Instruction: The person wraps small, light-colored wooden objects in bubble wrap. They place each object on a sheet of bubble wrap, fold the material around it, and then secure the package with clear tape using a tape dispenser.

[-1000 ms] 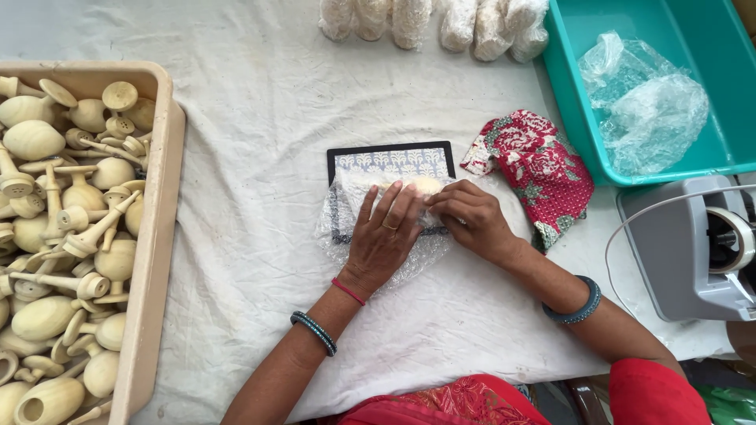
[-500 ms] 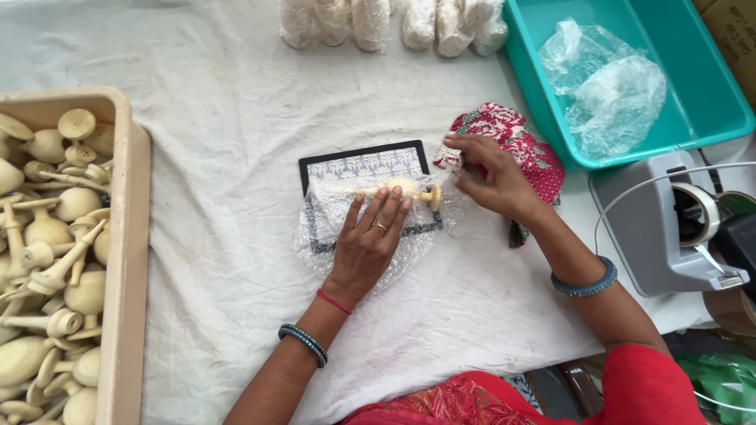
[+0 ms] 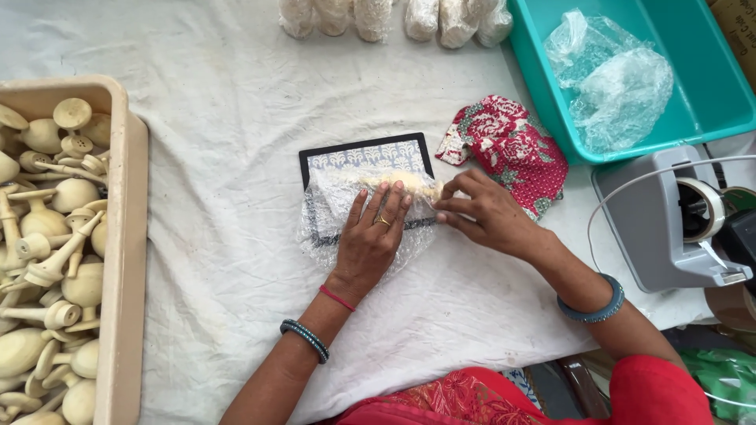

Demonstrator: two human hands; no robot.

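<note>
- Head view: my left hand (image 3: 370, 240) lay flat, fingers spread, pressing the bubble wrap (image 3: 346, 216) over the wooden piece (image 3: 402, 182) on the patterned mat (image 3: 366, 153).
- My right hand (image 3: 484, 212), at three o'clock of it, pinched the wrap's end.
- The roll looked half done; I judged taping remained, the tape dispenser (image 3: 669, 228) untouched.

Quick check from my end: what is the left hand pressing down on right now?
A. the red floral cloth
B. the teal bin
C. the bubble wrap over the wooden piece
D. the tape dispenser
C: the left hand lies flat on the bubble wrap covering the wooden piece on the patterned mat, while the right hand pinches the wrap's end beside the red floral cloth.
</note>
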